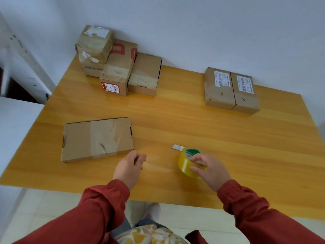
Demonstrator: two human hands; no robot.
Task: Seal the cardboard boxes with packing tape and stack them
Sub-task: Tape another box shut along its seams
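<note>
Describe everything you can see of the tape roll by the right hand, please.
The tape roll is a thick ring of glossy, see-through yellow tape with a green and white label inside. It stands tilted on the wooden table, near the front edge. The right hand holds it, fingers curled over its rim. A small pale strip lies just behind it; whether it belongs to the roll is unclear.
</note>
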